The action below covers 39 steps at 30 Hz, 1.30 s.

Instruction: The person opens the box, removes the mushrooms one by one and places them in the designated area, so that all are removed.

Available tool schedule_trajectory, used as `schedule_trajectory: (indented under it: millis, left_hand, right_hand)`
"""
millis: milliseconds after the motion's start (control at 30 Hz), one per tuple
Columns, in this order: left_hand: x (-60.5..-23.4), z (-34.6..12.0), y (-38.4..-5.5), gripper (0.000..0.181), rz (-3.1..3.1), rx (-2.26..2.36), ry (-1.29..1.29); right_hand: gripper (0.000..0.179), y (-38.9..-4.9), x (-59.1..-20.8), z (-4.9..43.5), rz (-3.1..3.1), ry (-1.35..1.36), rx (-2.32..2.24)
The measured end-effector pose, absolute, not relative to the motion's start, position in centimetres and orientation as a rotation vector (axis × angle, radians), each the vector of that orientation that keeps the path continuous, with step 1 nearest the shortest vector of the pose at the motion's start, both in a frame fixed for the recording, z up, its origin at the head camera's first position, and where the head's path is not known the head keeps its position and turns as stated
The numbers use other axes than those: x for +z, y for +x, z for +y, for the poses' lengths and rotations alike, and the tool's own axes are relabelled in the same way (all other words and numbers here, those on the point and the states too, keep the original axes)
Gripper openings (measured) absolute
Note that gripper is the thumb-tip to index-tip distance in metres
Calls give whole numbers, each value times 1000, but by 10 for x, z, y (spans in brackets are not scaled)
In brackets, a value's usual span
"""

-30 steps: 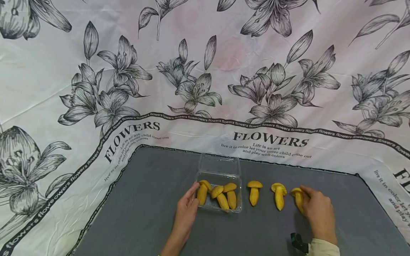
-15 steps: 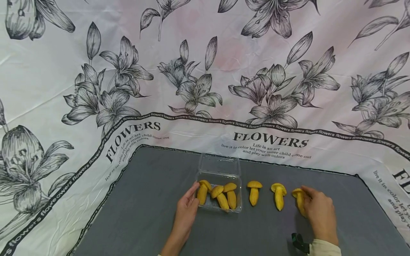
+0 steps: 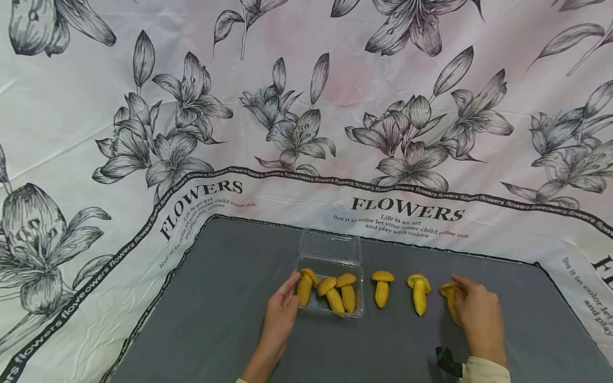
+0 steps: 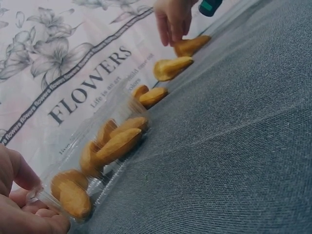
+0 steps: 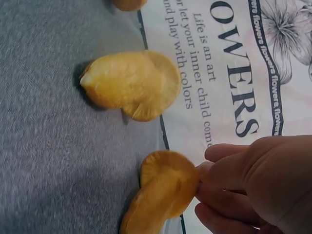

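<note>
In the head view, my left hand point(image 3: 281, 308) grips the left side of a clear plastic box point(image 3: 354, 315), its lid folded back. The left wrist view shows the thumb and fingers pinching the box's edge. Three yellow mushrooms lie inside, one of them leaning near the left wall point(image 3: 305, 290). To the right, two more mushrooms, a near one point(image 3: 381, 290) and a farther one point(image 3: 419, 295), lie on the cloth. My right hand point(image 3: 481, 319) pinches the cap of the rightmost mushroom point(image 5: 163, 187), which rests on the cloth, partly hidden by the hand in the head view.
A grey cloth surface point(image 3: 215, 319) lies beneath everything. Behind it rises a white sheet point(image 3: 287, 202) printed with flowers and lettering. A dark strap piece point(image 3: 447, 363) sits at the right wrist.
The rightmost mushroom has shifted slightly to the right with my right hand. My left hand and the box keep their places; the view itself has drifted a little.
</note>
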State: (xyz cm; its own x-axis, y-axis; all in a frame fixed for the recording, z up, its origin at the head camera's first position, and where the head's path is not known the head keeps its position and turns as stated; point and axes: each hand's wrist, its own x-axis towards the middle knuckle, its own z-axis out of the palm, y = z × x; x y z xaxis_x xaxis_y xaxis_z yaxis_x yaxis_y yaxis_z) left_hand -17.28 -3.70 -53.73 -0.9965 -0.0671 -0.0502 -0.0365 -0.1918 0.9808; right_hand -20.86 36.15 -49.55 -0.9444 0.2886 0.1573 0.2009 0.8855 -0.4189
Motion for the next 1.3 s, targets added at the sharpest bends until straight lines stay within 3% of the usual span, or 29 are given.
schedule_trajectory:
  millis: [300,900,1300]
  left_hand:
    - [-538,-38,-173,57,-1983,-2404,105]
    - [-538,-39,-173,57,-2008,-2401,101]
    - [-540,-41,-176,57,-1971,-2445,86]
  right_hand:
    - [37,-211,-485,335,-2797,-343,660]
    - [42,-229,-485,222,-2612,614,753]
    - [38,-234,-496,170,-2633,877,818]
